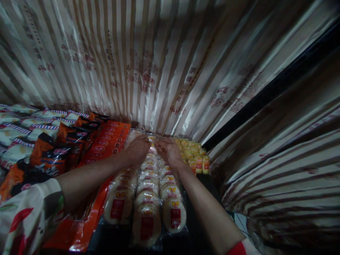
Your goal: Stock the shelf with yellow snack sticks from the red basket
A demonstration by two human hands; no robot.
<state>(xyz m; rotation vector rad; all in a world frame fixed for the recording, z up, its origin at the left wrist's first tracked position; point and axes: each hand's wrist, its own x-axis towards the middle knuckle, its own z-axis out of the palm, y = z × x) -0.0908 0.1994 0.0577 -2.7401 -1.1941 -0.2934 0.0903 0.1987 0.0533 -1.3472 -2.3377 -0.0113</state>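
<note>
My left hand (138, 148) and my right hand (168, 151) reach forward side by side onto the far end of rows of wrapped round pale cakes (148, 198) with red labels. Both hands press down on or grip the packets at the back of the rows, fingers curled; exactly which packet each hand holds is hidden. The cakes lie in three rows running toward me. Small yellow wrapped sweets (195, 156) sit just right of my right hand.
A long orange packet (106, 145) lies left of the cakes, beside orange-and-black snack bags (53, 152) and white striped bags (21, 131). A shiny striped curtain (148, 63) hangs close behind and to the right, with a dark gap (265, 95) in it.
</note>
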